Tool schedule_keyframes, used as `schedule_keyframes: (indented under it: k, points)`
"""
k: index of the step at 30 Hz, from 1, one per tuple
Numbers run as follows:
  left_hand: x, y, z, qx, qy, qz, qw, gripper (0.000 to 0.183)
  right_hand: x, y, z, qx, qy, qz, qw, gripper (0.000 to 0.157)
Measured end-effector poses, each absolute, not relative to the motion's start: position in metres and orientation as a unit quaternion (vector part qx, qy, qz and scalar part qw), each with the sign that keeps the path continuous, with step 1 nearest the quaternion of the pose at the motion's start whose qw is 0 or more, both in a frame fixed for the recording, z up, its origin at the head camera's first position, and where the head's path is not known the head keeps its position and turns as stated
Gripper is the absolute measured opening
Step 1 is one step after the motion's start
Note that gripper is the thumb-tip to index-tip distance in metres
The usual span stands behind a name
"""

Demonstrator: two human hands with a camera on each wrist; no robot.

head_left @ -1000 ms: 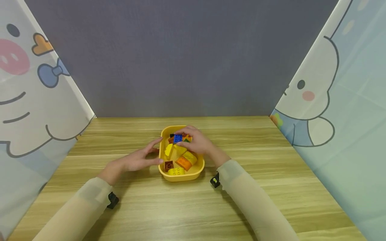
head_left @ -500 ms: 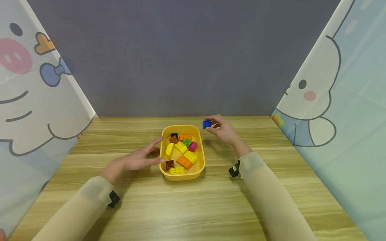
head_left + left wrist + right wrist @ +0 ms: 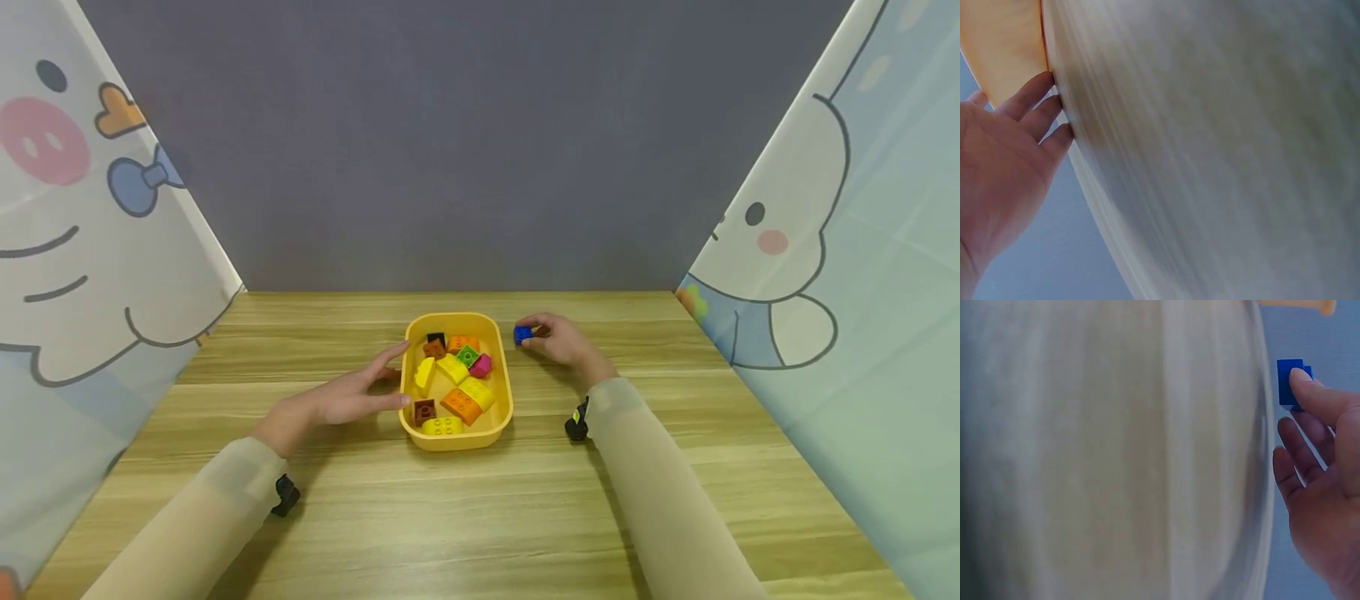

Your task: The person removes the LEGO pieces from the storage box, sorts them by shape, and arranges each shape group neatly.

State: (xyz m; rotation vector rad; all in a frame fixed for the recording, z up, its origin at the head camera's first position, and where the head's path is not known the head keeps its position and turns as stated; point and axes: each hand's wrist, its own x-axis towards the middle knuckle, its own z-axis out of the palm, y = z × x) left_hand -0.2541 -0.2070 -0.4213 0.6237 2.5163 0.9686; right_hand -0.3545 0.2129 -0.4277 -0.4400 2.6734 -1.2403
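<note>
The right hand is pinching the blue brick between thumb and fingers, and its ring and little fingers are curving loosely below it in the right wrist view. The brick is sitting just outside the tray, beside the tray's far right corner and toward the far edge of the table; whether its base is touching the wood, I cannot tell. The left hand is staying unclenched, its thumb and index fingertip spreading along the tray's left edge and touching the rim.

Inside the tray, a black brick and a brown brick are lying together by the far left corner, with an orange brick lying along the far edge. A green brick and a pink brick are resting near the right edge. Two yellow bricks are lying from the left edge toward the middle, while another is lying against a second orange brick nearer the right edge. A dark brown brick is filling the near left corner, and one more yellow brick is lying along the near edge.
</note>
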Motion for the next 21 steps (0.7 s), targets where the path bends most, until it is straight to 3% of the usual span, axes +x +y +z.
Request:
schedule_keyframes:
  k: [3, 21]
  points:
    - [-0.255, -0.207, -0.422, 0.222, 0.894, 0.341, 0.185, 0.099, -0.357, 0.212, -0.435, -0.142, 0.884, -0.433, 0.108, 0.040]
    - [-0.257, -0.208, -0.424, 0.223, 0.894, 0.340, 0.187, 0.099, -0.365, 0.210, -0.442, -0.114, 0.903, -0.399, 0.114, 0.048]
